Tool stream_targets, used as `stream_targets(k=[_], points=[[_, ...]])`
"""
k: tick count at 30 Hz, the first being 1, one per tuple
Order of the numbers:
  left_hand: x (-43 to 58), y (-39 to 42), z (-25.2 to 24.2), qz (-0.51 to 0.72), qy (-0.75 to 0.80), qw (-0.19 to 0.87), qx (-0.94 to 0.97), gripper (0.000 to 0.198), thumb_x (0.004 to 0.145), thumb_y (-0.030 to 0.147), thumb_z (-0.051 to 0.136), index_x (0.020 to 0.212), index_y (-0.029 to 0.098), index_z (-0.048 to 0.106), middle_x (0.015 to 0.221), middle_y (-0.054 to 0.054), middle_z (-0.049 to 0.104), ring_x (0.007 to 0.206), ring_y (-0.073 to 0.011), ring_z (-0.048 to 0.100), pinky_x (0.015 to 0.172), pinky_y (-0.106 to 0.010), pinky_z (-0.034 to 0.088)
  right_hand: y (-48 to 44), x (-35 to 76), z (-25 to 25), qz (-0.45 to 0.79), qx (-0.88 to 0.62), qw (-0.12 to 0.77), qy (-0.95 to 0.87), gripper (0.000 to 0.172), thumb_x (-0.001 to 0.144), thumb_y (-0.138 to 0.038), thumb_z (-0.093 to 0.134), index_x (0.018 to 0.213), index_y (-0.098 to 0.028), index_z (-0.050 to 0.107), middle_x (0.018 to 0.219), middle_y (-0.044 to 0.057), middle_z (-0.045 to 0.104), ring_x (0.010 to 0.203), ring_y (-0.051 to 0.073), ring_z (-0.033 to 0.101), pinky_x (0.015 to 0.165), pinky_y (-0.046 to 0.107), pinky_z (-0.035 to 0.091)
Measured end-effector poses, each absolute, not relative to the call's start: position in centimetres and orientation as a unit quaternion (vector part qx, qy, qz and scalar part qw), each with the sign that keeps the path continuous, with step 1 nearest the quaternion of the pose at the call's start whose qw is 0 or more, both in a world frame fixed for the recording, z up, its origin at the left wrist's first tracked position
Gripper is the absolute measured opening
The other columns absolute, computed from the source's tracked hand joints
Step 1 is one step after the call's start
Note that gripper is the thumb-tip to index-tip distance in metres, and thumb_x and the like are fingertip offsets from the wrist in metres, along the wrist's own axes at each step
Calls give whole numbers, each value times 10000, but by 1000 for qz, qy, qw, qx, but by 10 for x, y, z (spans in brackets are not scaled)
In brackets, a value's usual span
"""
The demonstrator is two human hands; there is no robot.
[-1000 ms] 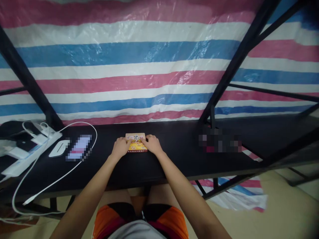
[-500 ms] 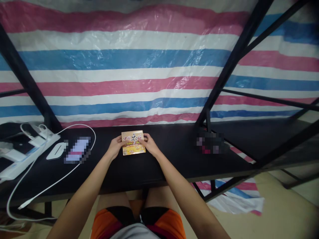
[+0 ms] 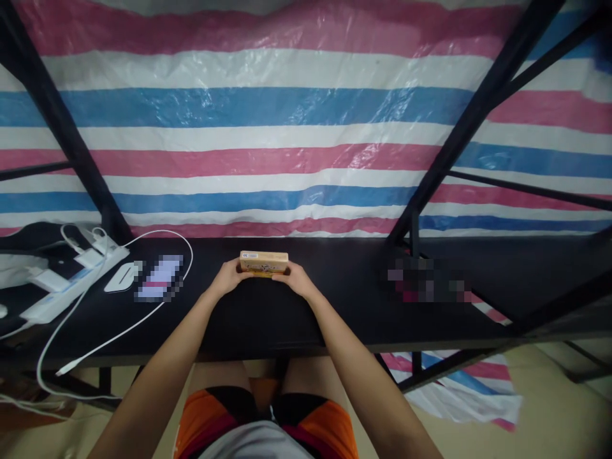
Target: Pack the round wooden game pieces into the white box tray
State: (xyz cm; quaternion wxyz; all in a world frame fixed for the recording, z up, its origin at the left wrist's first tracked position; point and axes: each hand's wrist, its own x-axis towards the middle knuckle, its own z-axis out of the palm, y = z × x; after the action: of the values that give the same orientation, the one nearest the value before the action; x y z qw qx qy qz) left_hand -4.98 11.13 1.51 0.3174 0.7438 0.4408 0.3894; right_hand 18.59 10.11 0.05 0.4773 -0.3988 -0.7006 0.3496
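Note:
A small yellow-tan Chinese chess box [image 3: 264,260] is held between my two hands above the black table. Its narrow top side faces up towards me, and the printed front is seen only at a steep slant. My left hand [image 3: 228,278] grips the left end, thumb along the lower front edge. On the right end my right hand [image 3: 297,278] has the same kind of hold. The fingers behind the box are hidden. Whether the box's lower edge touches the table I cannot tell.
On the left of the black table [image 3: 268,325] lie a white power strip [image 3: 76,287] with plugs, a white flat device [image 3: 123,278], a blurred-out phone [image 3: 160,277] and a white cable [image 3: 112,330]. Blurred dark items [image 3: 425,280] sit at right. Black metal posts [image 3: 454,146] flank a striped plastic sheet [image 3: 268,105].
The chess box has been tipped, so its printed front now looks foreshortened and its narrow side shows. Both hands turned with it. The view has shifted slightly.

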Motion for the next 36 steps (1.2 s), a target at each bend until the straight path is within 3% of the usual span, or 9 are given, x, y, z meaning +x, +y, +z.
stream_targets(k=[3, 8, 12, 15, 21, 25, 29, 32, 36], points=[[-50, 105, 19, 403, 417, 245, 777, 281, 749, 284, 667, 1009, 180, 642, 1033, -70, 697, 984, -250, 642, 915, -404, 479, 99, 190, 1, 243, -400, 447, -762, 316, 754, -252, 649, 1068, -216, 663, 1044, 53, 701, 1010, 233, 643, 946, 414, 475], [-48, 94, 30, 478, 310, 183, 801, 328, 793, 284, 611, 1101, 172, 631, 1224, -117, 609, 1207, -268, 519, 1043, -446, 384, 91, 190, 11, 118, -314, 520, -786, 318, 847, -210, 537, 1147, -234, 639, 1202, 73, 634, 1190, 211, 541, 1035, 400, 425], [-45, 87, 35, 505, 306, 192, 784, 280, 851, 294, 539, 1071, 167, 656, 1254, -120, 595, 1236, -267, 494, 1079, -466, 344, 86, 189, 18, 106, -292, 543, -781, 302, 887, -226, 493, 1150, -259, 638, 1215, 61, 627, 1213, 209, 519, 1053, 418, 409], [-43, 88, 34, 489, 338, 209, 777, 288, 794, 295, 615, 1051, 175, 661, 1228, -107, 613, 1201, -264, 523, 1053, -441, 377, 87, 191, 17, 145, -320, 528, -773, 278, 864, -256, 529, 1112, -240, 655, 1190, 70, 639, 1175, 224, 548, 1034, 419, 414], [-38, 97, 28, 464, 426, 414, 657, 464, 643, 363, 763, 1027, 132, 641, 1012, -88, 704, 952, -249, 646, 882, -394, 503, 94, 191, 9, 350, -427, 473, -686, 362, 738, -405, 672, 1032, -194, 646, 947, 52, 706, 853, 206, 652, 799, 353, 514], [-34, 97, 28, 445, 439, 535, 569, 455, 689, 421, 733, 1015, 118, 643, 987, -103, 704, 880, -209, 659, 754, -309, 525, 93, 187, 10, 446, -437, 472, -623, 370, 719, -476, 654, 892, -151, 624, 821, 49, 678, 632, 140, 590, 593, 271, 485], [-33, 94, 29, 430, 441, 586, 527, 421, 702, 391, 733, 1003, 114, 635, 1017, -116, 686, 805, -169, 654, 606, -231, 507, 90, 184, 16, 479, -428, 477, -600, 413, 680, -492, 674, 912, -159, 596, 812, 39, 658, 601, 114, 536, 510, 232, 423], [-31, 91, 32, 444, 409, 612, 511, 431, 717, 348, 728, 1071, 132, 610, 1076, -117, 667, 858, -179, 654, 638, -238, 526, 87, 183, 19, 491, -416, 483, -593, 453, 679, -499, 672, 975, -165, 589, 844, 42, 657, 626, 116, 538, 510, 225, 416], [-28, 86, 35, 451, 355, 677, 461, 461, 694, 236, 726, 1117, 134, 574, 1118, -132, 659, 976, -233, 646, 809, -333, 543, 85, 181, 20, 484, -405, 482, -607, 480, 697, -530, 647, 1013, -172, 603, 856, 45, 658, 666, 135, 557, 534, 235, 430]])
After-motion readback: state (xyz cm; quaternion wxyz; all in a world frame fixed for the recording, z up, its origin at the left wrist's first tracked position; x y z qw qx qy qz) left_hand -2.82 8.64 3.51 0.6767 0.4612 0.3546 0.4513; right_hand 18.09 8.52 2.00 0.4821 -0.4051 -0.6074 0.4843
